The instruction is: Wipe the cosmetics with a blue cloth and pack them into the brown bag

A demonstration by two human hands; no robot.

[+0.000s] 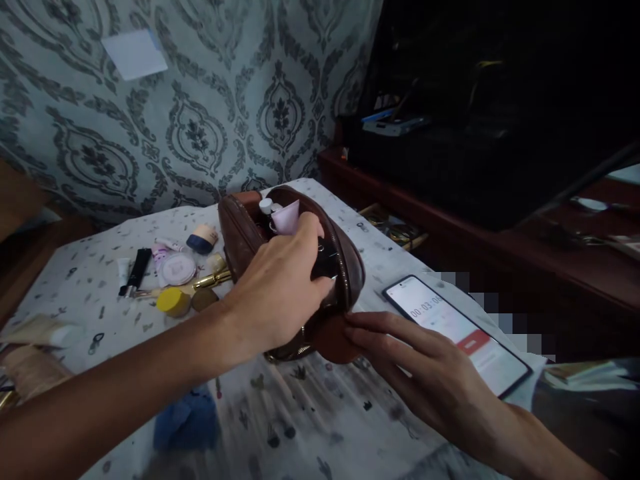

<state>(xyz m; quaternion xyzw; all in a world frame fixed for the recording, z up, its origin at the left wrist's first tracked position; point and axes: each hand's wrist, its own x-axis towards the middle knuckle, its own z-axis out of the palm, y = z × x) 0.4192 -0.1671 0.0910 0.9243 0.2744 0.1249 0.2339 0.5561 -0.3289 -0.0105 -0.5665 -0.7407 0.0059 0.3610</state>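
A brown zipped toiletry bag (354, 257) lies unzipped on the cloth-covered table. My left hand (285, 283) reaches into its opening, thumb and fingers around a glossy black item (325, 259); its kind does not show, and most of the fingertips are hidden. A pale pink tube (287, 217) and a white-capped bottle (266, 205) stick up from the bag beyond my knuckles. My right hand (417, 363) pinches the rounded brown end of the bag on the near side, fingers pressed together.
Left of the bag lie a yellow-lidded jar (173, 302), a round pink compact (179, 268), a black tube (139, 268) and a gold tube (212, 279). A phone (493, 360) showing a timer rests at the right. Blue cloth (186, 420) lies near the front.
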